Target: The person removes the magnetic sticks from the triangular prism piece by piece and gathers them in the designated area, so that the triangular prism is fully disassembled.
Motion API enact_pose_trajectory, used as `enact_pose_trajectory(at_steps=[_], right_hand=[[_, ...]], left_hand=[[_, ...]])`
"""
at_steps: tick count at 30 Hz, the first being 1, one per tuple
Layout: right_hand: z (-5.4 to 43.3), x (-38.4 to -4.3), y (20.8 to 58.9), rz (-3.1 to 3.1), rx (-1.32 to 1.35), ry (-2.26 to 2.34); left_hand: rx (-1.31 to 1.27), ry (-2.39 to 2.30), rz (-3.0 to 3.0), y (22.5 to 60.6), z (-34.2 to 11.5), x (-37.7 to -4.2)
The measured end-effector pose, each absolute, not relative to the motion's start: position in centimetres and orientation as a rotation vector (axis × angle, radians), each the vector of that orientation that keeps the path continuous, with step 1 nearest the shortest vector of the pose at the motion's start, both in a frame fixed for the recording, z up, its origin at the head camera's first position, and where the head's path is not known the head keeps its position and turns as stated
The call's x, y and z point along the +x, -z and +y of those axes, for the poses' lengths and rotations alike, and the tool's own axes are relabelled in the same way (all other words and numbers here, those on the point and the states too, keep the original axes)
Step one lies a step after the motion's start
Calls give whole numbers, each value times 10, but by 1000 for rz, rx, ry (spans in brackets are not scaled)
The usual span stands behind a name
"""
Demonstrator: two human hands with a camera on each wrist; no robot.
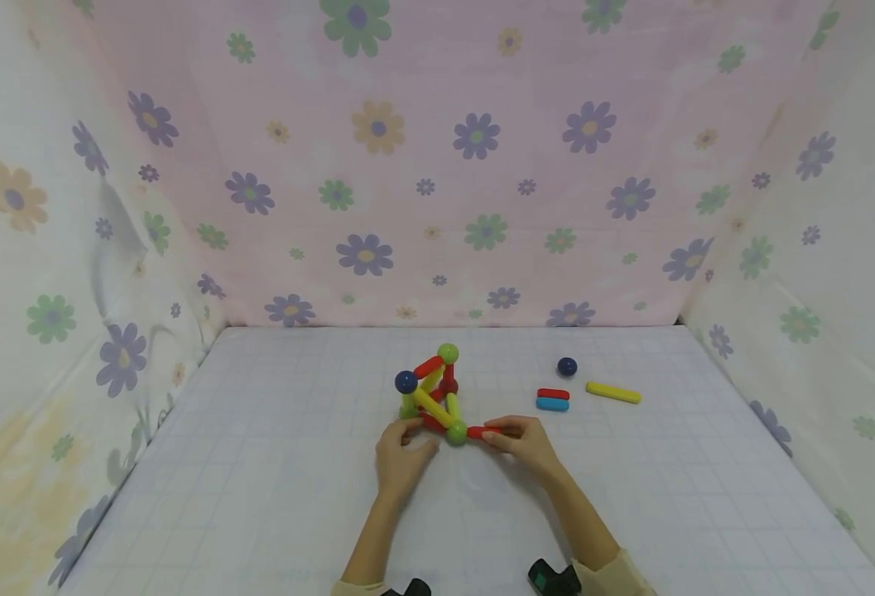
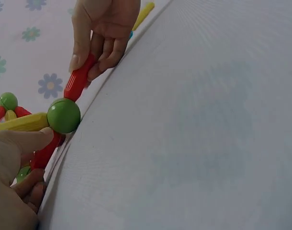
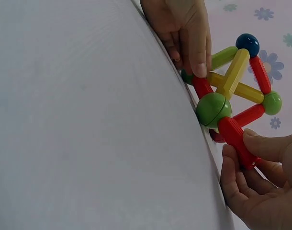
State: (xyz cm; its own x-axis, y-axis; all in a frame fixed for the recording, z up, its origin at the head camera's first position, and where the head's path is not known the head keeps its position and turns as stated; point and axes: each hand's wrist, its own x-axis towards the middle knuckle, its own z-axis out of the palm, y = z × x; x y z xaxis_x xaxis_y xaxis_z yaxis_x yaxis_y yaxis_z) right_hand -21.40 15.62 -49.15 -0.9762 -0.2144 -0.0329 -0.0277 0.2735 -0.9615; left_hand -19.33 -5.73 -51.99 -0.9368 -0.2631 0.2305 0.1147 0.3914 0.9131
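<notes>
A frame of coloured rods and balls, seemingly a magnetic building set, stands at mid-table. My left hand grips a red rod at its base, behind the near green ball. Between thumb and fingers of my right hand is another red rod, whose end meets that green ball. A yellow rod slopes up from the same ball to a dark blue ball. Another green ball tops the frame's far side, above a red ball.
Right of the frame lie loose pieces: a dark blue ball, a short red rod beside a blue rod, and a long yellow rod. Flowered cloth walls border the white table at the back and sides.
</notes>
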Motion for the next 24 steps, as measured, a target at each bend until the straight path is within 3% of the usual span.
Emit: enact_pose_trajectory(at_steps=[12,18,24], right_hand=[[140,-214,493,2437,-328,1752],[138,-208,479,2437,-387,1723],[142,-217,495,2465,-409,1696]], left_hand=[[1,1546,-2356,519,-50,-195],[48,1523,-2367,519,-46,-201],[92,1510,-2380,516,-44,-203]])
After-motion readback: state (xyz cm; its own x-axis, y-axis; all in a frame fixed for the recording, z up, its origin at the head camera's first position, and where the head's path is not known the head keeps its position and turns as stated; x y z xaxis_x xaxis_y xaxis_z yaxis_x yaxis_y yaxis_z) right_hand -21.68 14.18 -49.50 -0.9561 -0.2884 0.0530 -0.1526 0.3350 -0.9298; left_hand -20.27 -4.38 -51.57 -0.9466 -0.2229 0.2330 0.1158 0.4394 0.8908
